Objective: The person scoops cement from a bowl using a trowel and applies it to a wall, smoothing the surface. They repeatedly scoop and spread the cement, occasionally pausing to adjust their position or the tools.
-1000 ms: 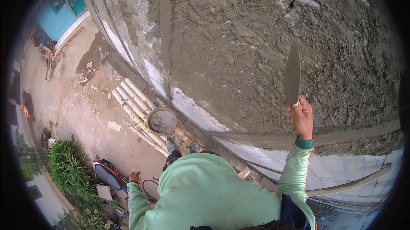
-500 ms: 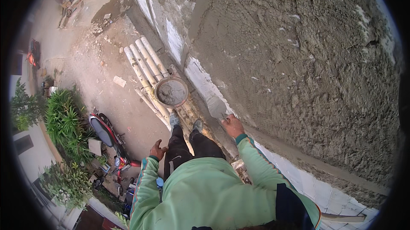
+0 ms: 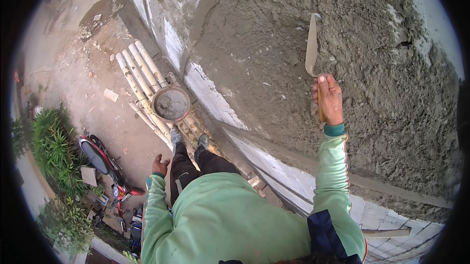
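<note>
My right hand (image 3: 329,98) is wrapped round the wooden handle of a trowel (image 3: 311,44), raised in front of the rough grey plastered wall (image 3: 254,53). The narrow blade points up the wall; whether it touches the mortar I cannot tell. Low on the left, beside my leg, my left hand (image 3: 160,165) hangs with thumb and fingers apart and nothing in it. A round tub (image 3: 186,112) of wet grey mortar (image 3: 171,105) rests just ahead of my feet.
I stand on a platform of bamboo poles (image 3: 143,63) along the wall. Smoother mortar bands (image 3: 208,4) cross the wall, and white blocks (image 3: 210,95) show below the plaster. Down on the ground to the left are a red and black motorcycle (image 3: 100,156) and green plants (image 3: 58,141).
My right hand has swung up and right from low beside the wall, bringing the trowel up before the plaster. The view has shifted right. My left hand stays low, still without anything in it.
</note>
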`<state>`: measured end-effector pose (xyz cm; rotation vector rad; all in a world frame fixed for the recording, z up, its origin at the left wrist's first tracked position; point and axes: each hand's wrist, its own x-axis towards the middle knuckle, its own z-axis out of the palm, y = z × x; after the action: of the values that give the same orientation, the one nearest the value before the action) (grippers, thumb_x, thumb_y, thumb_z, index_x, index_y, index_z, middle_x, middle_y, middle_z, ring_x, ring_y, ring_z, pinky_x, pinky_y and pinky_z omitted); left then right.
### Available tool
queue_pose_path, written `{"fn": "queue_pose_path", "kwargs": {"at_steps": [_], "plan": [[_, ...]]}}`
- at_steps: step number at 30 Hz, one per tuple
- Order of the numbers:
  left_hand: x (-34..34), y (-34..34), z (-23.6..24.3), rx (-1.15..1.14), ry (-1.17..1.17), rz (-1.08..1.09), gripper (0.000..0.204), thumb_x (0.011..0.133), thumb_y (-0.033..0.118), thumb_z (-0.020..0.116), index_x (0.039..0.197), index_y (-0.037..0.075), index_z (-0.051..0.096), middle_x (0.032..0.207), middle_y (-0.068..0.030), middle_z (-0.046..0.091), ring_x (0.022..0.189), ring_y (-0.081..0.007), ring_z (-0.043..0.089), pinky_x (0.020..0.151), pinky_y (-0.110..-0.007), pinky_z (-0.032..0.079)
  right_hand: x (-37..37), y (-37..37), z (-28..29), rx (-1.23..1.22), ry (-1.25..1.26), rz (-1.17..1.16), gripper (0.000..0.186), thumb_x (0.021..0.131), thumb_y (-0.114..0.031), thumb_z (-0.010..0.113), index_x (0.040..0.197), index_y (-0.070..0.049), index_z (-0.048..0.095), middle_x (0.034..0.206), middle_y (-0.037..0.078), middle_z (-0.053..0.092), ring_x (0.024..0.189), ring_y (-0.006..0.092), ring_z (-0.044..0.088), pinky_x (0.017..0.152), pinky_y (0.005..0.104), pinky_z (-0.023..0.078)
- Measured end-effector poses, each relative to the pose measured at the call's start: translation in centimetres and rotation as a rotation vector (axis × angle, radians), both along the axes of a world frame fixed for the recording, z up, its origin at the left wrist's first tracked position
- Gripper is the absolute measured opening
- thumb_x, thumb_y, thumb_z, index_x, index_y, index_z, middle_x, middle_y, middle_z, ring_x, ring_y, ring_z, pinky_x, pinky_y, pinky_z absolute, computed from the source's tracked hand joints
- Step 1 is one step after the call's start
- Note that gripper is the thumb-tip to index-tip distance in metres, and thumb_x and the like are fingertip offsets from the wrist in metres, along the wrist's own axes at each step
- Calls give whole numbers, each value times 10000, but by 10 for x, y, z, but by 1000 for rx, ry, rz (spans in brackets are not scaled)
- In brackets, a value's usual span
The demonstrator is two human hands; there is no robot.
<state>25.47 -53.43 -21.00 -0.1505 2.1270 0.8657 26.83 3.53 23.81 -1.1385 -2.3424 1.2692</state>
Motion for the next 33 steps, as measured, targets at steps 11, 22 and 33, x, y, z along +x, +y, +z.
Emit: {"fn": "queue_pose_path", "kwargs": {"at_steps": [11, 22, 33], "plan": [[-2, -20, -16, 30, -31, 80, 702, 822, 275, 746, 1379, -79, 506, 1391, -293, 542, 1319, -401, 517, 1119, -431, 401, 58, 1, 56, 36, -68, -83, 242, 1065, -289, 506, 967, -89, 599, 770, -35, 563, 580, 45, 475, 503, 209, 394], [16, 38, 4, -55, -206, -187, 778, 802, 411, 752, 1431, 31, 496, 1422, -236, 539, 1336, -388, 503, 1137, -448, 383, 47, -69, 28, 1014, -487, 53, 241, 916, -250, 711, 1019, -41, 648, 753, 89, 606, 632, 229, 585, 587, 365, 479], [31, 94, -20, -325, -437, -452, 933, 809, 426, 770, 1566, 187, 280, 1670, -159, 71, 1381, -416, 445, 1077, -590, 414, -118, -161, -398, 841, -897, 923, 160, 884, -193, 624, 1001, -86, 647, 925, 127, 715, 894, 328, 716, 776, 415, 580]]}}
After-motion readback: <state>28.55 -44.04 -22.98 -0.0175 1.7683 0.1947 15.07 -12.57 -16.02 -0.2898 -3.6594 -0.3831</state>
